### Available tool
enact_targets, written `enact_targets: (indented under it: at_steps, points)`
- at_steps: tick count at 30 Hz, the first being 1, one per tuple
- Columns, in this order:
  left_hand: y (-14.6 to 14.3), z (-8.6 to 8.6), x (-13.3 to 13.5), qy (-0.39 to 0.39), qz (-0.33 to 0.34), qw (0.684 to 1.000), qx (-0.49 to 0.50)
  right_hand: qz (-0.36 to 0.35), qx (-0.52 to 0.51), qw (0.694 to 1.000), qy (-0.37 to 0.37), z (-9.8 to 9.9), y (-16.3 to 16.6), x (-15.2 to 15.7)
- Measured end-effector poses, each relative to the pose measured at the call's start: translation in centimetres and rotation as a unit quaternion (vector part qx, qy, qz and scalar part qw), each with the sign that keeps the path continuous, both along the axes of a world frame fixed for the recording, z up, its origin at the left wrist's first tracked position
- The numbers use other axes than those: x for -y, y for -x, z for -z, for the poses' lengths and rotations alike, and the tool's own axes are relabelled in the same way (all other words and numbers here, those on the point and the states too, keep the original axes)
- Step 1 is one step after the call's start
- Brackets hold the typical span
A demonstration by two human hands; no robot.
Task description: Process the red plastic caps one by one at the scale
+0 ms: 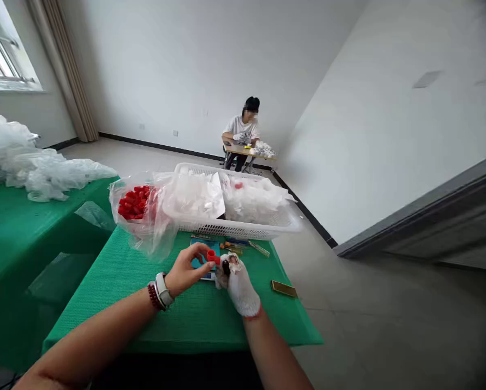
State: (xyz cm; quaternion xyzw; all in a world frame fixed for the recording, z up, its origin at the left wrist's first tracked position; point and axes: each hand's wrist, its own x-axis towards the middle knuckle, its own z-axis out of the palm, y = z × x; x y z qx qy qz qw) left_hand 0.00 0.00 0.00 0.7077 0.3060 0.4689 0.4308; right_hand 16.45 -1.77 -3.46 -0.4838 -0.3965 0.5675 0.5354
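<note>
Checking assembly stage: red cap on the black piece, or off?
Off: the red cap sits in the bare left hand, apart from the black piece in the gloved right hand.

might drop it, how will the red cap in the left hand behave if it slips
The red plastic cap in the left hand looks small and rigid, so it is probably light and hard to bend. Its round sides suggest it could roll on the green table cover if dropped, though the woven surface may slow it.
</note>
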Motion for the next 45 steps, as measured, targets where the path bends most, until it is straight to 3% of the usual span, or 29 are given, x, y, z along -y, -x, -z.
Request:
enact_targets:
  at_steps: [11,19,29,36,45]
  points:
    - [0.1,0.2,-0.4,0.032,-0.016,0.999,0.023,-0.047,-0.009,0.999,0.015,-0.9,0.6,0.4]
    - [0.1,0.2,-0.2,0.015,0.013,1.000,-0.001,-0.013,-0.031,0.999,0.015,-1.1,0.5,0.0]
    - [0.2,0.6,-0.5,0.008,-0.017,1.000,-0.005,-0.045,-0.021,0.999,-0.003,-0.2,0.3,0.2]
    - [0.0,0.4,-0.1,0.013,0.005,1.000,0.002,-0.010,-0.021,0.999,0.032,-1.0,0.5,0.0]
    - [0.2,0.4,-0.4,0.016,-0.017,1.000,0.019,-0.054,-0.006,0.998,0.017,-1.5,0.6,0.6]
